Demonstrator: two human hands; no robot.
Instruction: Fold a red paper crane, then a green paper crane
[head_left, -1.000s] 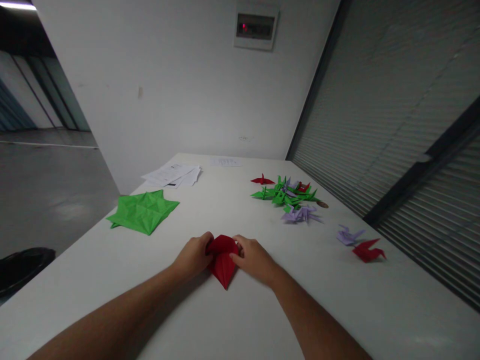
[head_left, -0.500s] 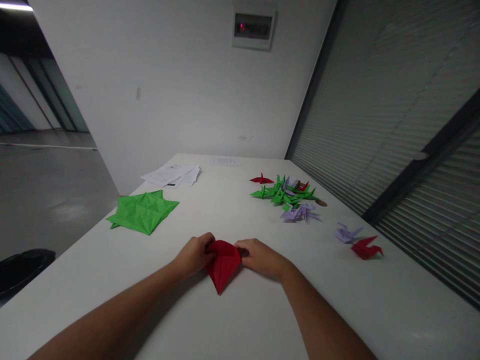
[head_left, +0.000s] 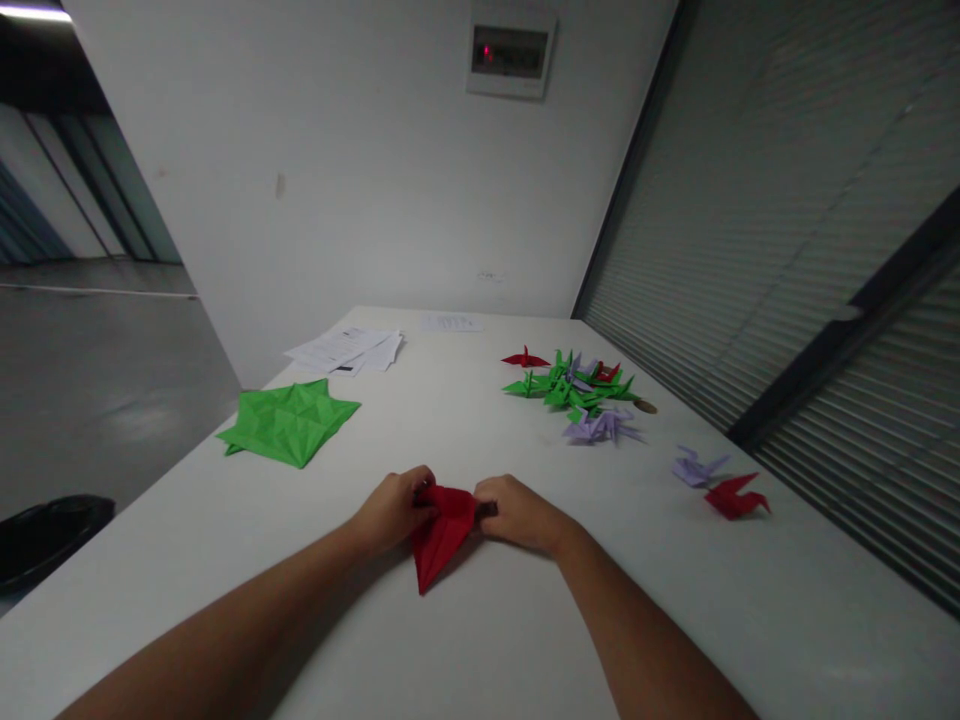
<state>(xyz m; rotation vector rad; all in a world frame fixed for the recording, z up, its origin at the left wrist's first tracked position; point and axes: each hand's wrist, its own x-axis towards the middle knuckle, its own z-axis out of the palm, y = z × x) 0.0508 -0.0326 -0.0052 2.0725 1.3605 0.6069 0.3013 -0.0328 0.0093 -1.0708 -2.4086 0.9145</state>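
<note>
A folded red paper shape (head_left: 441, 530) lies on a white tabletop (head_left: 465, 640), close in front of the person and between both hands. It is a narrow kite-like form. Its long axis runs from a wide end, far from the person, down to a sharp point that aims back toward the person and slightly to the left.

The left hand (head_left: 390, 508) pinches the wide end at its left corner, fingers closed on the paper. The right hand (head_left: 517, 512) grips the right corner of the same end, fingers also curled shut on the paper. The two hands sit just beside each other, nearly level, so neither is clearly nearer; the paper's point lies on the near side of both hands, free and untouched. Both bare forearms reach in from the bottom of the view.

Farther out to the left lies a large creased green sheet (head_left: 289, 425), opened flat. Beyond it sits a loose stack of white printed pages (head_left: 346, 350). To the right, well apart from the hands, is a pile of small folded cranes (head_left: 581, 392) in green, lilac and red. Nearer the right edge rest a single lilac crane (head_left: 696, 467) and a red crane (head_left: 735, 497), just beside each other. A wall with slatted blinds runs along the right side.
</note>
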